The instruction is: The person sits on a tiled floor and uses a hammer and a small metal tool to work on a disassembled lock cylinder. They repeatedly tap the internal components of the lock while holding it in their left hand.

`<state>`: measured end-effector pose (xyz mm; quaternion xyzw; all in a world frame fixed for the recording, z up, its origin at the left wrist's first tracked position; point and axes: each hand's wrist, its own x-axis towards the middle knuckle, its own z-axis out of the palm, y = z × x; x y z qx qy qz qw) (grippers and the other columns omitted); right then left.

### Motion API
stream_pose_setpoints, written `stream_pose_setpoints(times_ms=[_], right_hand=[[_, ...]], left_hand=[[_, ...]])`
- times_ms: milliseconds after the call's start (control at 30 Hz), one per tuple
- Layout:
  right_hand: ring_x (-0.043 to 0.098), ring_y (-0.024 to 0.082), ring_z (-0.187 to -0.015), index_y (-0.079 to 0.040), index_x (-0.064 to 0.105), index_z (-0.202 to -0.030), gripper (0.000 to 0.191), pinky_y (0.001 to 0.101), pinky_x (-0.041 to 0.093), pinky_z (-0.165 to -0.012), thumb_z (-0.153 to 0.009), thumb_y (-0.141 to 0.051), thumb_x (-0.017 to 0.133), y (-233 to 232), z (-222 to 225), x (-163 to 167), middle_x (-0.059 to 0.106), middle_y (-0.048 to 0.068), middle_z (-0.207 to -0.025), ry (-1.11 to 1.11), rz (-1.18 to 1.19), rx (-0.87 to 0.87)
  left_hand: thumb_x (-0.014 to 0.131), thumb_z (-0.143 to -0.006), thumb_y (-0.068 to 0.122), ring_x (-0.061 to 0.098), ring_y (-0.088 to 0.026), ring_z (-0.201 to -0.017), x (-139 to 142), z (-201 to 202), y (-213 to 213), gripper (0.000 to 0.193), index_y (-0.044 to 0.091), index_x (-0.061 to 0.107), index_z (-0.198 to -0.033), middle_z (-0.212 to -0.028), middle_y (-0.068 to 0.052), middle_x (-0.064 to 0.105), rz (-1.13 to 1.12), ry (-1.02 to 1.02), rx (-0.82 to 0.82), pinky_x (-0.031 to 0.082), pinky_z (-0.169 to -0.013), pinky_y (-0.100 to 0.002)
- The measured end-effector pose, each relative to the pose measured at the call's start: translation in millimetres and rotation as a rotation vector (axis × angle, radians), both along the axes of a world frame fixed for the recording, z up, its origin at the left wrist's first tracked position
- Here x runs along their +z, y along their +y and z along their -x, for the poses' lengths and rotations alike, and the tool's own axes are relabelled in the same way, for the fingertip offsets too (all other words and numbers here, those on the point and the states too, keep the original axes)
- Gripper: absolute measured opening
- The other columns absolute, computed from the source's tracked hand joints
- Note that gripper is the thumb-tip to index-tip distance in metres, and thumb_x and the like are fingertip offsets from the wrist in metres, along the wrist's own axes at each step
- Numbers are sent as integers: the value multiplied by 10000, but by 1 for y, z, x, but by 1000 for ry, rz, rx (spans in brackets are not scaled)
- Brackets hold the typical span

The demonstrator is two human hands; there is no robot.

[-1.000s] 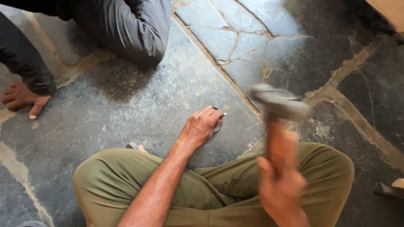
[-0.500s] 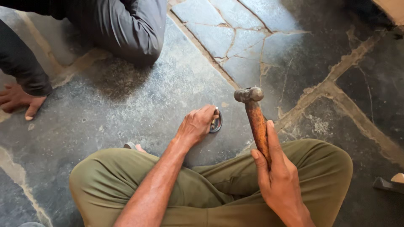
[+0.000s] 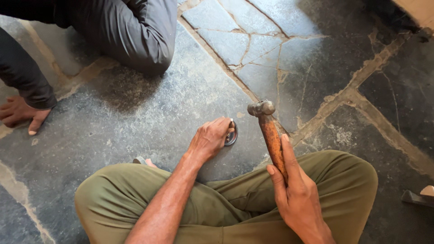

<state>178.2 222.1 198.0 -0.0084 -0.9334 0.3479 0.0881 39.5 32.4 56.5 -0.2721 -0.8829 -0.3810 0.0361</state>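
Note:
I sit cross-legged in olive trousers on a stone floor. My left hand (image 3: 209,139) reaches forward and pinches a small round shiny metal piece (image 3: 232,137) that rests on its edge on the floor. My right hand (image 3: 296,192) grips the brown wooden handle of a hammer (image 3: 270,135), held upright above my right knee, its dark metal head at the top, a little to the right of the metal piece.
Another person in dark grey clothes crouches at the top left, knee (image 3: 144,40) on the floor, a hand (image 3: 20,113) flat on the stone at the left edge. The floor is cracked slabs with pale mortar joints (image 3: 348,97). A dark object (image 3: 418,198) lies at the right edge.
The hammer was blurred and swinging a second ago; it now stands still and upright, slightly further left. My left hand stays on the metal piece. The other person's hand shifted slightly.

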Motion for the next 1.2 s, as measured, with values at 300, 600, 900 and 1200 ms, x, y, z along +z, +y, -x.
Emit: stream_pose_setpoints(times_ms=[300,600,900,1200], right_hand=[[726,415,-1036,-94,394,-1557,676,422,573,-777,-939,-140,663,0,-3,-6,706,279,-1149,34,-19,-14],[773,326,-973,-181,495,-1519,708,383,608,-722,-853,-155,735,4,-2,-56,770,154,-1130,5,-82,-1],[706,265,-1168,-107,407,-1543,732,359,562,-931,-876,-123,708,41,2,-118,672,167,-1310,345,-91,113],[673,273,-1228,-81,364,-1569,736,371,535,-986,-901,-119,672,52,30,-146,626,186,-1381,370,-107,70]], left_hand=[[600,-920,90,651,-377,-898,2,-5,0,47,108,600,-963,-912,-122,634,27,39,-12,512,-744,-497],[619,-907,101,630,-307,-984,-5,-5,15,41,105,619,-948,-914,-76,637,138,115,-25,507,-713,-469],[582,-923,91,622,-311,-988,-23,-7,16,42,117,599,-953,-908,-74,637,95,80,-2,503,-724,-471],[559,-931,82,615,-323,-991,-44,-2,27,59,122,588,-963,-938,-77,637,81,66,24,493,-731,-475]])
